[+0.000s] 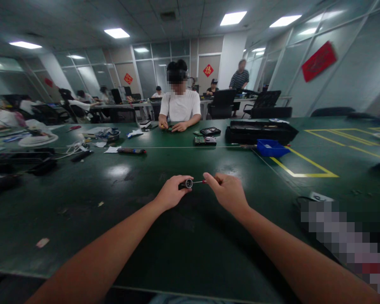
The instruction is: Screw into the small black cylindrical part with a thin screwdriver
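Both my arms reach out over a dark green table (82, 219). My left hand (172, 192) is closed around a small dark cylindrical part (186, 183) with a shiny round end facing right. My right hand (228, 192) is closed on a thin screwdriver (199, 182) with a red handle, and its metal tip points left into the round end of the part. The two hands are a short gap apart, just above the tabletop.
A person in a white shirt (180, 105) sits across the table, hands on small parts. A black case (259, 131), a blue bin (270, 147), hard drives (205, 140) and a dark pen-like tool (131, 150) lie beyond. Yellow tape lines (304, 166) mark the right side. Cables clutter the left.
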The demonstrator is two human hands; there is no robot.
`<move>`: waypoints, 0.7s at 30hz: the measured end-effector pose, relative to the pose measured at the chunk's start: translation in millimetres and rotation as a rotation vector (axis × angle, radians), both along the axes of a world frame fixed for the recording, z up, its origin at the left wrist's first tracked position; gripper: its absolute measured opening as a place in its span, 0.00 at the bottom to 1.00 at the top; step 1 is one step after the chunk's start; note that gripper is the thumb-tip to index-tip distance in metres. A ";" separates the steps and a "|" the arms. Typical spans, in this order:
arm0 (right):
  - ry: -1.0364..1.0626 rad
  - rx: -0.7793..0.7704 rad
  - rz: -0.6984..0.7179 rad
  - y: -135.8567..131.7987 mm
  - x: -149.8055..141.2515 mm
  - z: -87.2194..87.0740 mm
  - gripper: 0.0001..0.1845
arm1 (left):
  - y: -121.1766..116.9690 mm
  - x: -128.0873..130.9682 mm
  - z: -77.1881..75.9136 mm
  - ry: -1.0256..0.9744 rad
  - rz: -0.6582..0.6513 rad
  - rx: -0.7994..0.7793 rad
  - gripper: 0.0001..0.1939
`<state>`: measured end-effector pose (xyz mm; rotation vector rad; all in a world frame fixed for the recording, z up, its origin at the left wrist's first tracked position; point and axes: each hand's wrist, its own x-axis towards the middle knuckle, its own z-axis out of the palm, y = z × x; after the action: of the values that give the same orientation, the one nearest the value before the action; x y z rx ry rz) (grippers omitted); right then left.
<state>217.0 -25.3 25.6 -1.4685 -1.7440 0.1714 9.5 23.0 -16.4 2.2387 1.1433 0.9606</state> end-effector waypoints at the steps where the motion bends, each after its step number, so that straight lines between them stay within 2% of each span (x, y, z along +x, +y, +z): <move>1: -0.003 0.007 0.007 0.1 0.2 -0.6 0.28 | 0.2 0.0 -0.2 -0.004 0.002 -0.001 0.20; 5: 0.005 -0.016 0.072 0.4 1.2 -0.4 0.19 | 1.0 -0.3 -0.7 -0.008 0.013 -0.009 0.20; 8: 0.066 -0.038 0.209 -1.0 1.1 0.9 0.09 | 2.1 -1.0 -1.2 -0.013 0.018 -0.005 0.20; 12: 0.102 -0.078 0.334 -4.2 -0.3 1.6 0.15 | 3.6 -1.6 -1.9 -0.023 0.034 -0.008 0.19; 18: 0.040 -0.151 0.209 -1.9 0.4 2.7 0.19 | 2.0 -1.3 -0.5 -0.027 0.028 -0.014 0.20; 21: 0.035 -0.141 0.217 -2.1 0.2 3.7 0.19 | 1.0 -1.3 -0.1 -0.018 0.024 -0.013 0.19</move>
<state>217.2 -27.4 29.3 -1.3624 -1.8927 0.4394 8.2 24.0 -16.5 2.2066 1.1681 0.9776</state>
